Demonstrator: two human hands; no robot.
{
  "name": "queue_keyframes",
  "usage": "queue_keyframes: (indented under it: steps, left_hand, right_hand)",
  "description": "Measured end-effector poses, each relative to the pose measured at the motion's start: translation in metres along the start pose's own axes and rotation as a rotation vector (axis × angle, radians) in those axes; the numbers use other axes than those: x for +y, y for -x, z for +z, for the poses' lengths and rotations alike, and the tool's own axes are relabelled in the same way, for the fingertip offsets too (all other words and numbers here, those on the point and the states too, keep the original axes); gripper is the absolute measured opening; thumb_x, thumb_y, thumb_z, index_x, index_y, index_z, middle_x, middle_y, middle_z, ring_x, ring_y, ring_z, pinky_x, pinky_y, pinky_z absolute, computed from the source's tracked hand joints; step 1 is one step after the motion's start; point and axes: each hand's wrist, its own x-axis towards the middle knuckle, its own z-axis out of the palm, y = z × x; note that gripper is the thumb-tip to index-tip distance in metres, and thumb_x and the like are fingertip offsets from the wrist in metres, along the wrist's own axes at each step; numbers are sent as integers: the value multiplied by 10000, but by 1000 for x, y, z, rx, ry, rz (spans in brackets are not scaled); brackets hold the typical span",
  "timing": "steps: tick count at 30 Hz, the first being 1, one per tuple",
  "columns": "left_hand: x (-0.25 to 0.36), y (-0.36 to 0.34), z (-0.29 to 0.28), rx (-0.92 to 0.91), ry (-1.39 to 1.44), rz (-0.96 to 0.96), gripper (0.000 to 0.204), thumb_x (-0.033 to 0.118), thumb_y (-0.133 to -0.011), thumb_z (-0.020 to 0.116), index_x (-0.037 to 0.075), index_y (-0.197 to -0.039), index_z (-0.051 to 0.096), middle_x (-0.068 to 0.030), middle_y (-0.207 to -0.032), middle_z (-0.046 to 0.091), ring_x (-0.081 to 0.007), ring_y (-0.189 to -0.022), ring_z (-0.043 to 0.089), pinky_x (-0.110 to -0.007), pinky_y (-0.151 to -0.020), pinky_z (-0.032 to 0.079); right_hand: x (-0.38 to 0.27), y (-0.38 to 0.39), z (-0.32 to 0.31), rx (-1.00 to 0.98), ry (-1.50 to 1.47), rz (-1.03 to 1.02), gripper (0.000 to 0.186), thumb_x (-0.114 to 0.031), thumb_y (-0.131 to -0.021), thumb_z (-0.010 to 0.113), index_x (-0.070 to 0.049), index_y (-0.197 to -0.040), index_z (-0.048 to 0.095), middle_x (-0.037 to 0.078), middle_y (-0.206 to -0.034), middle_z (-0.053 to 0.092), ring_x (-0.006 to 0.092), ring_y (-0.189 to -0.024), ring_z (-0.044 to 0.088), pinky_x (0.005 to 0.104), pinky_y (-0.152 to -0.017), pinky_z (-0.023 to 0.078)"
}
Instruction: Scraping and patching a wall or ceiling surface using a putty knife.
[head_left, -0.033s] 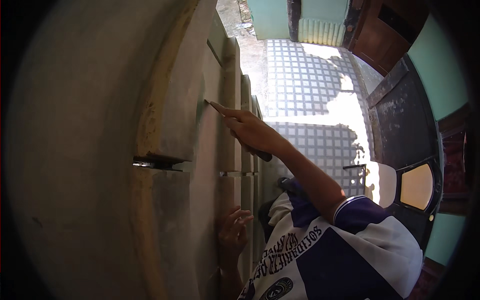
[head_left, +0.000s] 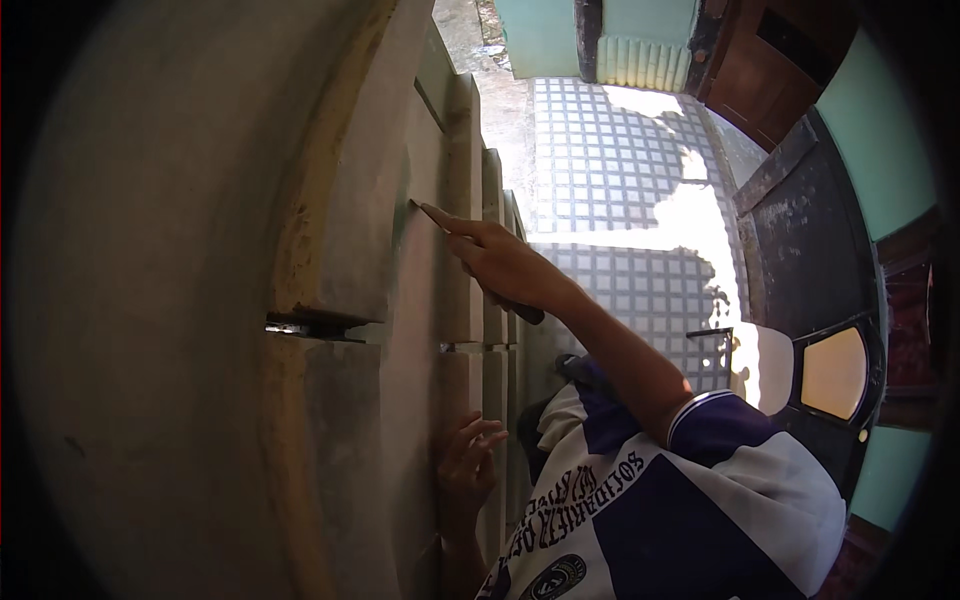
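My right hand (head_left: 500, 265) is closed around a slim hand tool (head_left: 427, 211) with a narrow tip. Its dark end shows below my palm; its exact kind I cannot make out. The tip meets or nearly meets the pale flat face (head_left: 408, 270) of a stepped wall moulding, beside a greenish patch (head_left: 402, 205). Lower down, my left hand (head_left: 467, 465) is against the stepped ledges, fingers loosely bent and apart, with nothing seen in them. Part of that hand lies in shadow.
A gap (head_left: 315, 330) splits the yellowish-edged moulding block (head_left: 305, 240) on the left. Beyond my arm lies a checkered tile floor (head_left: 620, 180) with bright sun patches. To the right stand a chair (head_left: 835, 373) and a dark panel (head_left: 815, 240) by a green wall (head_left: 895, 150).
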Motion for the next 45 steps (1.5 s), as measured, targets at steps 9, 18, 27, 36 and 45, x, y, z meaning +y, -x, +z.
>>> queue_keyframes:
  steps: [9, 18, 27, 36, 45]
  left_hand:
    - [4, -3, 0, -9, -55, 11, 358, -164, -805, 545, 83, -966, 748, -62, -1065, 716, -295, -1151, 662, -396, -910, 565]
    - [3, 0, 1, -9, -43, 5, 389, -177, -785, 532, 88, -972, 747, -57, -1069, 714, -289, -1153, 664, -389, -881, 565]
    - [-4, 8, 2, -31, -17, 4, 408, -176, -781, 548, 91, -1023, 739, -46, -1139, 698, -270, -1211, 633, -405, -1025, 522]
    - [-7, 2, 0, -39, -49, 11, 371, -165, -789, 547, 82, -990, 737, -51, -1106, 707, -290, -1180, 652, -421, -983, 536]
    - [-6, -1, -1, -36, -78, 29, 404, -180, -782, 506, 76, -994, 734, -52, -1097, 716, -285, -1175, 654, -419, -1001, 526]
  right_hand:
    - [-3, 1, 15, 98, -2, -5, 530, -234, -1091, 355, -245, -1618, 298, 114, -641, 597, 176, -437, 561, 361, -498, 564]
    - [18, -8, 31, 180, 80, -131, 748, -152, -957, 458, -252, -1652, 200, 103, -740, 599, 145, -502, 527, 340, -596, 551]
    - [24, -8, 25, 144, 150, -166, 1010, -6, -798, 598, -244, -1666, 141, 147, -1027, 569, 169, -736, 598, 334, -685, 542]
    - [36, -8, 12, -103, -215, -82, 888, 2, -904, 488, -309, -1655, 131, 23, -705, 524, 104, -497, 524, 293, -473, 498]
    - [44, -9, -16, -51, -304, 85, 604, -225, -1021, 524, -174, -1590, 330, 25, -732, 516, 118, -503, 512, 294, -465, 470]
